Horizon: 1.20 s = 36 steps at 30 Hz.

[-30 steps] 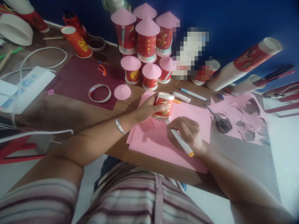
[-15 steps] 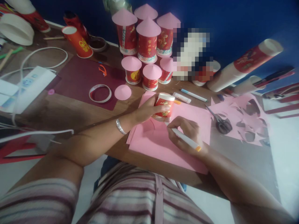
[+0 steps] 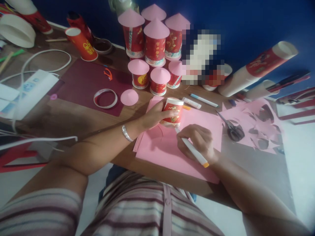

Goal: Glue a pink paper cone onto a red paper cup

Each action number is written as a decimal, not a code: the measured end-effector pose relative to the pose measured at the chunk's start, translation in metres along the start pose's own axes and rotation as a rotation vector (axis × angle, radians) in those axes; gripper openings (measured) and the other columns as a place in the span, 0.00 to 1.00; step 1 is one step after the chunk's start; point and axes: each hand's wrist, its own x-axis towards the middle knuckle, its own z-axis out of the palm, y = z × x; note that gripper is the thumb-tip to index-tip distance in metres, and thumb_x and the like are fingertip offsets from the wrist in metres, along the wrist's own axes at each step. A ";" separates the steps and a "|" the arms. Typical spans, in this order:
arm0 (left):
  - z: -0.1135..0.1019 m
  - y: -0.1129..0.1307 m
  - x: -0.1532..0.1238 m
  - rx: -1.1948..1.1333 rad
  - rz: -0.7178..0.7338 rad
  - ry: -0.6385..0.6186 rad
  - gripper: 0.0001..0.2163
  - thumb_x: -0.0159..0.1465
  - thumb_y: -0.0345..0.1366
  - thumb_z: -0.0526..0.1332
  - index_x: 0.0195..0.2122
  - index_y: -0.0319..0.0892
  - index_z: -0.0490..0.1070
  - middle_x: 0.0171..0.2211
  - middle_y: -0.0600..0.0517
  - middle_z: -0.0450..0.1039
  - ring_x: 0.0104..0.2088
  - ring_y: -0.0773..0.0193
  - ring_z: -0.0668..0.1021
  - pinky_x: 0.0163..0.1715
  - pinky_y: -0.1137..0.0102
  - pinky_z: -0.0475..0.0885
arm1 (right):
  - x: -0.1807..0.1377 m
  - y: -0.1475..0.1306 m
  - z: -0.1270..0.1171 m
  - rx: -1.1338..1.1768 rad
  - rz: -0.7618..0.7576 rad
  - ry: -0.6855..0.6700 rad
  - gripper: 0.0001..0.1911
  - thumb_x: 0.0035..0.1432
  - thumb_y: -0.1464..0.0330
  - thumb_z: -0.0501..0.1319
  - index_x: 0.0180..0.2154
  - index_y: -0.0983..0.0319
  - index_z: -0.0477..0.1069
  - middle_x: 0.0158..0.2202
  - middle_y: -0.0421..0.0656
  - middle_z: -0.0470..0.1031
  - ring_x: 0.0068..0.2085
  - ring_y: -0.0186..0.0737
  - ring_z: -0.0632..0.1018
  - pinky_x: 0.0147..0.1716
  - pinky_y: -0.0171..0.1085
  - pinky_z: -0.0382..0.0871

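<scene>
My left hand (image 3: 157, 115) is wrapped round a red paper cup (image 3: 174, 108) with a white rim and gold print, holding it tilted above pink paper sheets (image 3: 157, 149). In my right hand (image 3: 197, 141) is a white marker (image 3: 197, 154) with an orange end, gripped like a pen. Its tip points up at the cup's lower edge; I cannot tell whether they touch. A pink paper cone (image 3: 129, 97) lies beyond my left wrist. Behind the cup stand several red cylinders with pink cone tops, one of them a small cone-topped cup (image 3: 158, 86).
Scissors (image 3: 235, 130) and cut pink paper scraps (image 3: 256, 124) lie on the right, a blue-capped marker (image 3: 204, 100) behind the sheets. A tape roll (image 3: 105, 98) rests on a maroon sheet (image 3: 81, 85). White cables and a power strip (image 3: 27, 93) occupy the left; a tall cardboard tube (image 3: 258, 70) leans at the back right.
The marker's orange end has swung slightly down and left as my right hand turned a little. My left hand and the cup have hardly moved.
</scene>
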 end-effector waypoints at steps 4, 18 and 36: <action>0.001 0.001 -0.001 -0.013 -0.013 0.011 0.24 0.59 0.39 0.74 0.53 0.40 0.69 0.39 0.53 0.75 0.36 0.67 0.78 0.44 0.64 0.77 | 0.001 0.000 0.000 -0.034 -0.017 -0.021 0.12 0.60 0.81 0.62 0.38 0.58 0.66 0.27 0.37 0.72 0.26 0.34 0.72 0.26 0.34 0.69; 0.000 -0.002 0.001 -0.014 0.010 0.003 0.23 0.59 0.39 0.74 0.53 0.40 0.70 0.39 0.52 0.76 0.37 0.66 0.79 0.44 0.65 0.76 | -0.003 0.004 0.001 -0.067 0.003 -0.013 0.12 0.59 0.80 0.61 0.39 0.58 0.66 0.27 0.36 0.72 0.25 0.34 0.72 0.25 0.35 0.68; -0.002 -0.005 0.003 -0.008 0.013 0.006 0.24 0.58 0.40 0.74 0.53 0.40 0.69 0.41 0.51 0.74 0.37 0.65 0.79 0.40 0.66 0.78 | -0.001 -0.002 0.002 -0.056 0.016 -0.049 0.12 0.60 0.80 0.61 0.38 0.57 0.65 0.27 0.36 0.72 0.25 0.33 0.71 0.26 0.34 0.67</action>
